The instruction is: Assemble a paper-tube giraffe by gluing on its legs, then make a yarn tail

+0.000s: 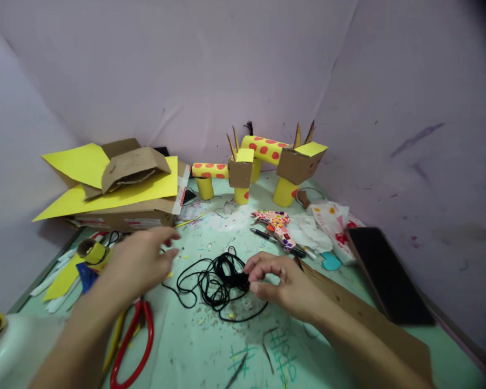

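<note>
A loose tangle of black cord (pixel 222 281) lies in the middle of the green table, with loops spread left and toward the front. My right hand (pixel 281 283) is at the tangle's right edge, thumb and fingertips closed on the cord. To the left, my left hand (pixel 141 259) hovers above the table with its thumb and fingers apart, and nothing shows between them. Below that hand lie red-handled scissors (pixel 148 329), their blades hidden under my left forearm. A yellow cardboard ring (pixel 99 251) sits just beyond my left wrist.
Two spotted yellow cardboard animals (pixel 210 170) (pixel 285 192) stand at the back. Stacked cardboard and yellow paper (pixel 141 189) fill the back left. On the right are a patterned glue gun (pixel 281 227), a pen (pixel 263 234), a plastic bag (pixel 334 227), a phone (pixel 384 275) and a cardboard strip (pixel 368 324).
</note>
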The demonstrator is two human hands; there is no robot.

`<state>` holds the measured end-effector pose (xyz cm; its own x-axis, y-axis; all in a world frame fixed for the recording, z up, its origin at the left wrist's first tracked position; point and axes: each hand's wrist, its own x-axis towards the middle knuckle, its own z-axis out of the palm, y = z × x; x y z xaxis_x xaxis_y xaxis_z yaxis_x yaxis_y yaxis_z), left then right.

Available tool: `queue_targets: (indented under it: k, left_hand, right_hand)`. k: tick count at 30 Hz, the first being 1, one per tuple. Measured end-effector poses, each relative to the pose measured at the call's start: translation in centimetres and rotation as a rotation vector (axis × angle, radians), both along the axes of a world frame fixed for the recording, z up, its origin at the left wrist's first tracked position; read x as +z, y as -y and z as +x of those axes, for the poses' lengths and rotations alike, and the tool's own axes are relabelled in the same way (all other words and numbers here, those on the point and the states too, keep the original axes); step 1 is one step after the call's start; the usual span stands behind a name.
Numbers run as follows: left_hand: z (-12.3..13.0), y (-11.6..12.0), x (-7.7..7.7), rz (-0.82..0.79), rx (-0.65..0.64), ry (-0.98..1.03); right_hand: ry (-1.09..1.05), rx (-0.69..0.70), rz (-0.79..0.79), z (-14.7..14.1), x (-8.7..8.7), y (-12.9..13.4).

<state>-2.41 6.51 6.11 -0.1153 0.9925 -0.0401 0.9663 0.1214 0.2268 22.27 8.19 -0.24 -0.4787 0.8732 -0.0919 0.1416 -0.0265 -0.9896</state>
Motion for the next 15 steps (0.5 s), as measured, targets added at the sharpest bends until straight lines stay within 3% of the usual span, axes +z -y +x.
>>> queue_targets:
  k: [4,6,8,11,15]
  left_hand:
    - [4.8,-0.1,-3.9,-0.114,-0.412,0.097]
    - [6.0,-0.1,-5.2,-0.161,-0.520,0.096]
    - [6.0,-0.1,-5.4,-0.226,-0.566,0.040]
    - [3.8,-0.1,-4.0,-0.273,-0.521,-0.115]
    - [-1.4,0.6,-0.7,-0.299,-0.157,-0.404]
  right_hand:
    - [-0.037,-0.002,0.040,0.4,-0.1,-0.4]
    - [-0.085,-0.022,-0.001,0.4,-0.5,-0.7]
    - [-0.147,-0.068,-0.083,0.3,-0.9,-1.0]
    - [-0.221,-0.143,-0.237,0.2,-1.0,-1.1]
    - [-0.299,-0.178,-0.414,-0.2,-0.6,-0.6]
